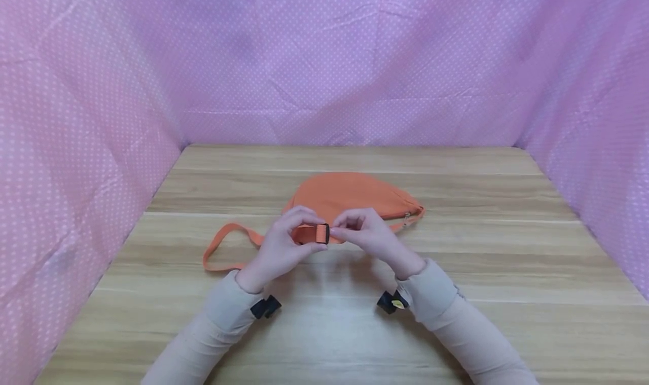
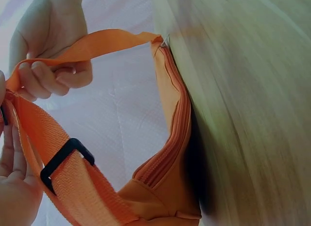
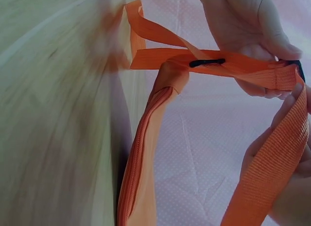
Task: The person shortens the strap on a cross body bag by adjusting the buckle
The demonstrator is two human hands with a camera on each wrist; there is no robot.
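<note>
An orange bag (image 1: 350, 196) lies on the table with its webbing strap (image 1: 223, 233) attached. My left hand (image 1: 284, 247) grips the strap beside a black strap ring (image 1: 327, 233), fingers above and thumb below. On the ring's other side, my right hand (image 1: 367, 233) pinches the strap between thumb and forefinger. The right wrist view shows both the left hand (image 3: 248, 26) and right hand (image 3: 286, 172) meeting at this ring (image 3: 297, 70). A separate black slider (image 2: 68, 163) sits farther along the strap in the left wrist view.
The bag's zipper (image 2: 170, 143) runs along its edge, with a metal pull (image 1: 407, 218) near the right tip. Left of the hands, a strap loop lies on the wooden table (image 1: 481, 328). Pink dotted cloth (image 1: 324, 63) hangs behind and at both sides.
</note>
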